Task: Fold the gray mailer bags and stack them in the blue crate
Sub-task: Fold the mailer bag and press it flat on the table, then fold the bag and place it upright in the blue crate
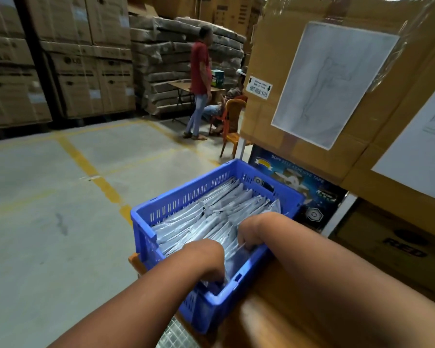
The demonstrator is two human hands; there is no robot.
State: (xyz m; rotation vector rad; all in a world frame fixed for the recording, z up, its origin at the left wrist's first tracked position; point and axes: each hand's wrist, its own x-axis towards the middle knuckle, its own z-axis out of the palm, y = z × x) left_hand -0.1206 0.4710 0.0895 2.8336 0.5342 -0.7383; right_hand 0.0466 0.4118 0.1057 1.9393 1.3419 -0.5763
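Both hands reach down into the blue crate (211, 197), which sits on the wooden worktop (286, 310) at its left edge. The left hand (206, 259) is at the crate's near end, its fingers (215, 275) curled down among the gray mailer bags (211, 217) just inside the near wall; they look closed on the bags there, though the tips are hidden. The right hand (251, 232) is beyond it and toward the right wall, its fingers (244, 241) bent and pinching the top edge of a bag. The folded bags stand on edge in rows, packed tight, filling the crate from the fingers out to its far end. Past the far end of the crate stands a dark tape carton (299, 187) under large cardboard boxes (324, 84) wrapped in plastic film, one bearing a paper sheet (334, 84). Far off on the concrete floor (60, 197), a person in a red shirt (200, 79) stands by an orange chair (232, 121).
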